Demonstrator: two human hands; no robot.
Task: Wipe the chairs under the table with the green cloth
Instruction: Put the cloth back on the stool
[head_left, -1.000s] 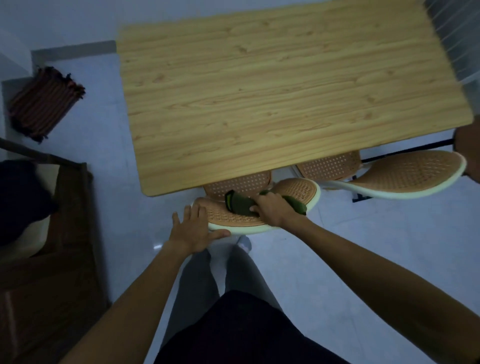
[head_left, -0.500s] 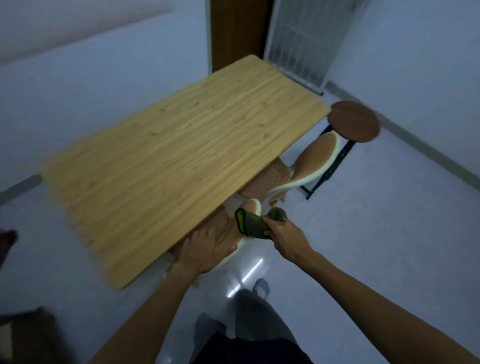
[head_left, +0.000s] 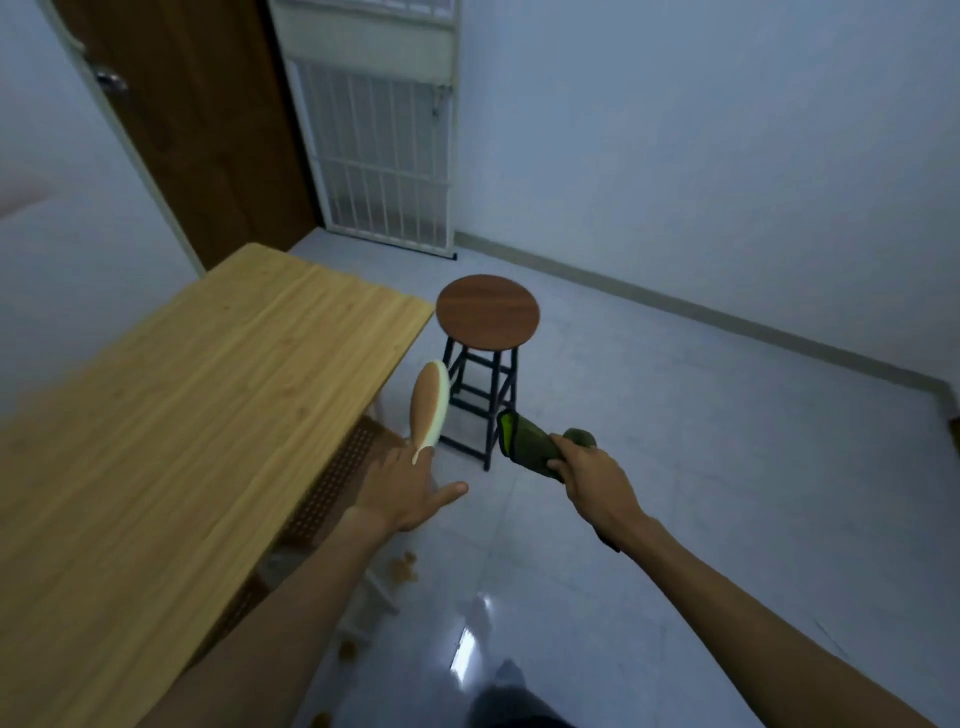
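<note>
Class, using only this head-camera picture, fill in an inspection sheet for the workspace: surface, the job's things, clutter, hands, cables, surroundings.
Surface: wooden table, top bare.
Job's things: green cloth bunched in the right hand; chair back with a woven panel and pale rim stands at the table's edge; perforated chair seat tucked under the table.
Clutter: small brown bits on the floor; what they are is unclear.
Hands: left hand open, fingers spread, beside the chair back; right hand closed on the cloth, clear of the chair.
Cables: nothing seen.
Surroundings: round-topped stool, brown door, white grille, glossy tiled floor.
</note>
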